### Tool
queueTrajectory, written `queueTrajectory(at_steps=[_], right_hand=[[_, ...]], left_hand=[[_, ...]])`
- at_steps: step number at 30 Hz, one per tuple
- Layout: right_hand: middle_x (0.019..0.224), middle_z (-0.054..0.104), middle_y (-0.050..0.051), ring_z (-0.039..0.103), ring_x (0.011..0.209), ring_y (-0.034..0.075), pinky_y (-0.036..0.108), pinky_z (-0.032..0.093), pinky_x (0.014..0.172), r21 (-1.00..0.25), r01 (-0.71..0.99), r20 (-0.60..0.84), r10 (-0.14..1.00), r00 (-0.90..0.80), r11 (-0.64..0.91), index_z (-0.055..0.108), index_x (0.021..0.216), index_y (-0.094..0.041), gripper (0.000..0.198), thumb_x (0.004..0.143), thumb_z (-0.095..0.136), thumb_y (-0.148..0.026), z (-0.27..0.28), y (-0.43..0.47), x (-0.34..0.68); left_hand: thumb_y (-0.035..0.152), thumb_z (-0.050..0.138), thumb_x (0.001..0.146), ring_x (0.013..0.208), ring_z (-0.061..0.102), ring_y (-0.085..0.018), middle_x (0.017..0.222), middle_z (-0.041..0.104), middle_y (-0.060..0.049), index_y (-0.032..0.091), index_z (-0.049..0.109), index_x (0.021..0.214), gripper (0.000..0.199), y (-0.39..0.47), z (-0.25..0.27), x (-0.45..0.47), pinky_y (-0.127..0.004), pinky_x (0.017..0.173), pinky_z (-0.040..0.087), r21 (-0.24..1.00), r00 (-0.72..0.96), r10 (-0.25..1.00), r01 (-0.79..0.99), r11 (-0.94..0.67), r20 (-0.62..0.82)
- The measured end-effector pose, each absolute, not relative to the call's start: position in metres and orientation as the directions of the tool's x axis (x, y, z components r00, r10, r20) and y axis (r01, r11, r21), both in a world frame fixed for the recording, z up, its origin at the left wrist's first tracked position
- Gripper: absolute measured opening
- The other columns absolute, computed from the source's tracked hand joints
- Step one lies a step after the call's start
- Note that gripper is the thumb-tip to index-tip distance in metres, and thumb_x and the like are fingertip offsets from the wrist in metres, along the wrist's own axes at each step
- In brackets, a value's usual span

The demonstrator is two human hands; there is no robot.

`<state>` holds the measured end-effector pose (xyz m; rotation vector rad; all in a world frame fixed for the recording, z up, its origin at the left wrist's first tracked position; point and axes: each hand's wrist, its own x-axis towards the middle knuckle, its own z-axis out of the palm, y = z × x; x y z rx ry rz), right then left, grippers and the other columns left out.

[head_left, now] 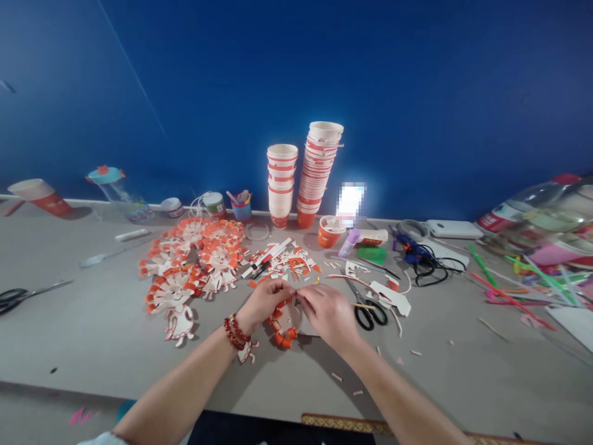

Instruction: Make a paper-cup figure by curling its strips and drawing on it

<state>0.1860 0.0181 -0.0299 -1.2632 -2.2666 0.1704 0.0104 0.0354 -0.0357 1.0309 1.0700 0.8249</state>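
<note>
Between my hands is a cut paper-cup figure (283, 337) with curled orange strips around its rim. My left hand (269, 303), with red bead bracelets at the wrist, is closed on its upper edge. Fingertips of my right hand (327, 312) pinch at the same edge, meeting the left ones; the exact spot they grip is hidden. A pale cut-out piece (246, 352) with a red wavy line shows under my left wrist. Just right of my right hand lie black-handled scissors (370, 315). Several finished-looking orange and white cup figures (178, 290) lie to the left.
Two tall stacks of paper cups (281, 185) stand against the blue wall. Paper scraps (296, 259) lie ahead of my hands. At right are a blue glue gun (412, 247), plastic bottles (514, 204) and coloured straws (509, 290). More scissors (18, 298) lie far left.
</note>
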Motion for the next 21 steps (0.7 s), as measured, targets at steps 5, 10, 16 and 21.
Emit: queueTrajectory(at_steps=[5, 10, 16, 21], right_hand=[[0.077, 0.067, 0.004, 0.06, 0.074, 0.017, 0.026, 0.038, 0.068, -0.363, 0.738, 0.402, 0.81, -0.427, 0.569, 0.064, 0.083, -0.02, 0.017, 0.094, 0.051, -0.02, -0.0293, 0.0177, 0.1844], [0.076, 0.067, 0.004, 0.059, 0.073, 0.018, 0.027, 0.037, 0.069, -0.339, 0.759, 0.372, 0.82, -0.435, 0.556, 0.064, 0.084, -0.019, 0.019, 0.096, 0.05, -0.023, -0.0267, 0.0177, 0.1838], [0.073, 0.064, 0.004, 0.056, 0.071, 0.018, 0.029, 0.036, 0.069, -0.296, 0.77, 0.377, 0.81, -0.45, 0.565, 0.061, 0.077, -0.019, 0.02, 0.095, 0.051, -0.022, -0.0258, 0.0182, 0.1836], [0.071, 0.062, 0.004, 0.055, 0.072, 0.018, 0.029, 0.037, 0.069, -0.312, 0.733, 0.381, 0.786, -0.487, 0.605, 0.058, 0.073, -0.02, 0.025, 0.095, 0.049, -0.022, -0.0256, 0.0199, 0.1852]], left_hand=[[0.047, 0.075, 0.065, 0.059, 0.053, -0.011, 0.067, 0.062, -0.001, 0.015, 0.063, 0.072, 0.035, 0.0357, -0.0387, 0.0102, -0.023, 0.058, 0.042, 0.952, 0.293, 0.916, -0.048, 0.302, -0.276], [0.04, 0.073, 0.068, 0.061, 0.054, -0.011, 0.068, 0.063, -0.001, 0.014, 0.063, 0.074, 0.028, 0.0356, -0.0391, 0.0109, -0.023, 0.06, 0.042, 0.957, 0.29, 0.921, -0.05, 0.286, -0.26], [0.033, 0.074, 0.064, 0.059, 0.053, -0.011, 0.067, 0.062, 0.0, 0.015, 0.063, 0.074, 0.023, 0.0352, -0.0393, 0.0109, -0.023, 0.059, 0.042, 0.948, 0.261, 0.921, -0.059, 0.314, -0.289], [0.033, 0.073, 0.064, 0.059, 0.052, -0.011, 0.066, 0.06, 0.0, 0.015, 0.061, 0.071, 0.023, 0.0341, -0.0388, 0.011, -0.023, 0.059, 0.041, 0.946, 0.281, 0.914, -0.056, 0.319, -0.292]])
